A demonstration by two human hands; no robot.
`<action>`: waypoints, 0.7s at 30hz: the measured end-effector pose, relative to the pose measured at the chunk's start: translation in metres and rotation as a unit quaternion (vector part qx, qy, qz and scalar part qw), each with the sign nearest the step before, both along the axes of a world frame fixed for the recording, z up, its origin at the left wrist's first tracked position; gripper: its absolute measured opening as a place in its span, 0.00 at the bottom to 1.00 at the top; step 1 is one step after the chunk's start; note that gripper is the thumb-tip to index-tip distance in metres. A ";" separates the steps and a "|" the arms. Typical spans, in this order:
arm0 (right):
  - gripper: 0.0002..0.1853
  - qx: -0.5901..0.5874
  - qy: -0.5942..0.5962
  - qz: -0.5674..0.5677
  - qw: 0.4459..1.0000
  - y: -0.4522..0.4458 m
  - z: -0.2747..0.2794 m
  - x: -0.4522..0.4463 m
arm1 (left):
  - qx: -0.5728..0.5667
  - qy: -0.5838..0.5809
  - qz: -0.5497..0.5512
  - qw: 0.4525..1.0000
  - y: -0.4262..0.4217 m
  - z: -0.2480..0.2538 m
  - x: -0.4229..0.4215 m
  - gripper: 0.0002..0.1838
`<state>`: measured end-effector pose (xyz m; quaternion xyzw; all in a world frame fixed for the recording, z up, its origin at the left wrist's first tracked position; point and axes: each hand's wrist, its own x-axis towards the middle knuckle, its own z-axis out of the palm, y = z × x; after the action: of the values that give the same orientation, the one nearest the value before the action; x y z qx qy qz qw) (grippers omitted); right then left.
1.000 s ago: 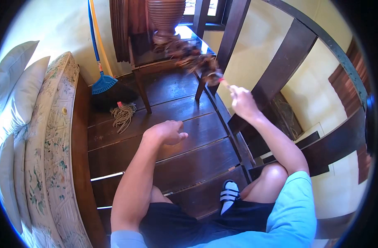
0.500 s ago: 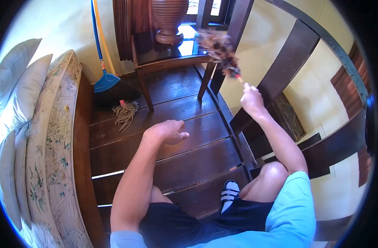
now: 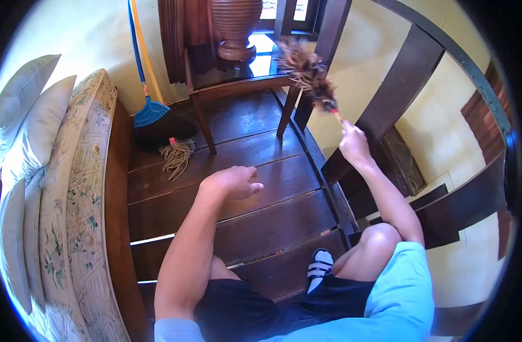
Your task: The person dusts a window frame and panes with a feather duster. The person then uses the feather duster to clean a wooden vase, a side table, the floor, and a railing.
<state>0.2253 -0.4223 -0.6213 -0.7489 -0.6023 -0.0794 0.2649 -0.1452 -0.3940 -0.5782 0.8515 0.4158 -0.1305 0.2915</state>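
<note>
My right hand (image 3: 355, 142) is closed round the handle of a feather duster (image 3: 311, 75). Its brown feathers point up and to the left, by the right edge of a dark side table (image 3: 241, 85) and the post behind it; whether they touch either one I cannot tell. My left hand (image 3: 232, 182) hangs in the air over the wooden floor (image 3: 255, 196), palm down, with loosely bent fingers, the thumb apart and nothing held. On the tabletop stands a ribbed brown lamp base or vase (image 3: 236, 28).
On the left is a bed with a floral mattress (image 3: 72, 199) and white pillows (image 3: 35, 122). A blue broom (image 3: 151, 112) and a string mop head (image 3: 178, 157) are by the wall. Dark railing slats (image 3: 403, 74) run along the right, and gaps show between floorboards.
The feather duster and my right hand have shifted slightly right and down in view, much as the whole scene has. My left hand keeps nearly the same pose.
</note>
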 end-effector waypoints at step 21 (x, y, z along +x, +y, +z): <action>0.20 0.054 0.023 0.221 0.973 -0.040 -0.079 -0.084 | -0.002 0.044 0.028 0.999 0.003 -0.003 -0.002 0.30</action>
<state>0.1412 -0.4624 -0.7003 -0.5832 -0.7417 -0.0338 0.3296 -0.1475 -0.3906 -0.5814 0.8324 0.4514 -0.1606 0.2785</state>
